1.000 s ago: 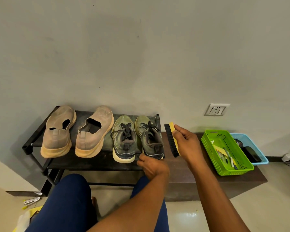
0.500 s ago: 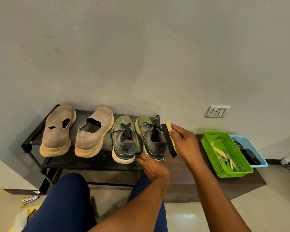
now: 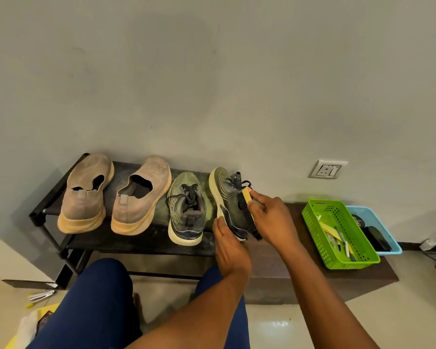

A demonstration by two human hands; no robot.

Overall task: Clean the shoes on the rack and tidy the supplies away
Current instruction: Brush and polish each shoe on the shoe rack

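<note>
Several shoes stand on a black rack (image 3: 48, 197): two beige slip-ons (image 3: 86, 195) (image 3: 141, 197) at the left and two green-grey sneakers to their right. My left hand (image 3: 229, 243) grips the heel of the right sneaker (image 3: 224, 195), which is tilted onto its side. My right hand (image 3: 272, 217) grips a yellow-backed brush (image 3: 247, 210), and its black bristles lie against that sneaker's upper. The left sneaker (image 3: 186, 210) stands upright beside it.
A green basket (image 3: 315, 222) with pens and small items sits on a dark low ledge to the right, a blue basket (image 3: 373, 217) behind it. A wall socket (image 3: 326, 170) is above. My blue-trousered knees are below. Papers lie on the floor at lower left.
My right hand brought the brush leftward from beside the rack onto the right sneaker. My left hand tipped that sneaker onto its side.
</note>
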